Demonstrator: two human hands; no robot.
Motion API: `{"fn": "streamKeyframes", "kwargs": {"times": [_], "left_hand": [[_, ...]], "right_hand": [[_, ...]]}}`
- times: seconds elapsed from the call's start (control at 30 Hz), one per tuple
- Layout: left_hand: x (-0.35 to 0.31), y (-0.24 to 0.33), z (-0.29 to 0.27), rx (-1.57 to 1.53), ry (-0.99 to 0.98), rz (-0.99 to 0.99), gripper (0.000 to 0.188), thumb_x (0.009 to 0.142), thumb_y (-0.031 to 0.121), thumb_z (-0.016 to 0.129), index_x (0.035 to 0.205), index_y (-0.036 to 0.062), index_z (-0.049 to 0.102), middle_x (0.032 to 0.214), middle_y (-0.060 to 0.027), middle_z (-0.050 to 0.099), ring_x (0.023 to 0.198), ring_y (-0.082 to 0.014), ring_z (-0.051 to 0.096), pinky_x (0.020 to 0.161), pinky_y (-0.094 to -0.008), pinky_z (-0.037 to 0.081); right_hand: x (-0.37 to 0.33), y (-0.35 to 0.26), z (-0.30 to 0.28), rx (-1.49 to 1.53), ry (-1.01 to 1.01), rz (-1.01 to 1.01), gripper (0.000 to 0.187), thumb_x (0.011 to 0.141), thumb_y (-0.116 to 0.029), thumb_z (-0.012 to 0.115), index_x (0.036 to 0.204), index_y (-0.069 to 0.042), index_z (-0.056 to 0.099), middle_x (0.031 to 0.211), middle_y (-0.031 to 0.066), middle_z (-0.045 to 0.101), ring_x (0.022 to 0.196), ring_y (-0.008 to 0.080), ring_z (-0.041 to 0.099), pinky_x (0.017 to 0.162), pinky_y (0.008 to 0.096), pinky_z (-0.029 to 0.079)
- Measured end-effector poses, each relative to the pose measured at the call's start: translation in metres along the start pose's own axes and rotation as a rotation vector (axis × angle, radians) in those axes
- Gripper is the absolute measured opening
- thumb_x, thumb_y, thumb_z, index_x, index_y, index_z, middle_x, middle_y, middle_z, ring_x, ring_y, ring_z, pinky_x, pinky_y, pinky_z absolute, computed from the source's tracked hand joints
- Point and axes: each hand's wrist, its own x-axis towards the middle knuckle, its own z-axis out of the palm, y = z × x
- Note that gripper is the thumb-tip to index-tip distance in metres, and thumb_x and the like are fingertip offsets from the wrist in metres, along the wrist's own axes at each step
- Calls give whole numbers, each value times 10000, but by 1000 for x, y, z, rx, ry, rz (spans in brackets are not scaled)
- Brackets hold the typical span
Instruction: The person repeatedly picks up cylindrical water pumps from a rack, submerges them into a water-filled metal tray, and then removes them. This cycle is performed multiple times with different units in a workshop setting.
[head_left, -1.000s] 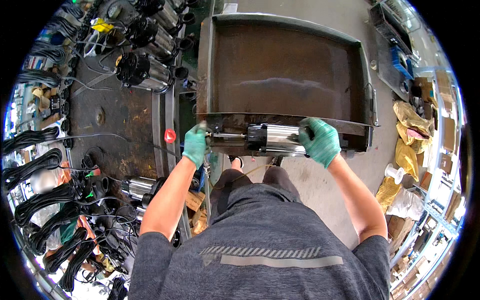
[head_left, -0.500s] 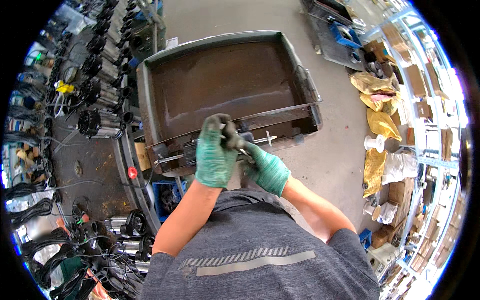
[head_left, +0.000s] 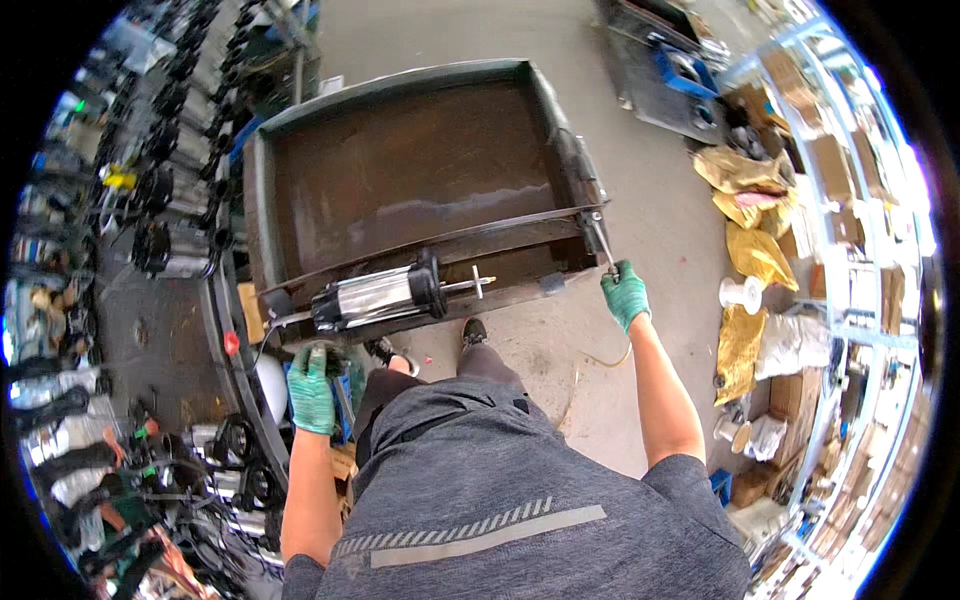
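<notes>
A motor (head_left: 375, 297) with a shiny steel cylinder and black end caps lies along the near edge of a large brown-bottomed metal tank (head_left: 395, 75). Beyond its right cap, a thin metal shaft (head_left: 463, 285) carries a short crosspiece. At the tank's near right corner, my right hand (head_left: 626, 295), in a green glove, is closed round the lower end of a metal lever (head_left: 603, 245). My left hand (head_left: 312, 390), gloved the same way, is apart from the motor, by a blue bin (head_left: 345, 405) at lower left. Its fingers point forward and look stretched out, with nothing visible in them.
Rows of similar motors (head_left: 180, 250) and coiled black cables crowd the bench at left. A metal rail (head_left: 245, 385) runs along that bench. At right stand shelves (head_left: 880, 335) with boxes, yellow sacks (head_left: 760, 255) and a white spool (head_left: 740, 293) on the floor.
Both hands were together over the motor's middle. They have parted: the left moved down and left, the right moved right and took hold of the lever. The motor is now uncovered.
</notes>
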Motion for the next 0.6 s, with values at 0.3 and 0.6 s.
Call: {"fn": "streamKeyframes", "kwargs": {"times": [0.3, 0.6], "left_hand": [[18, -40, -125, 712, 442, 148, 328, 983, 103, 668, 1291, 24, 588, 1215, -184, 707, 1163, -261, 693, 993, -361, 529], [86, -31, -148, 1578, 28, 63, 498, 992, 386, 574, 1379, 75, 532, 1265, -227, 672, 1184, -443, 624, 1025, -517, 478]], "right_hand": [[-11, 6, 36, -30, 253, -287, 292, 923, -188, 712, 1125, -21, 583, 1045, 179, 637, 920, 345, 632, 848, 453, 513], [-105, -298, 9, 39, -243, -783, 381, 937, -237, 684, 1275, -92, 581, 1367, 204, 576, 1094, 443, 660, 882, 523, 563]]}}
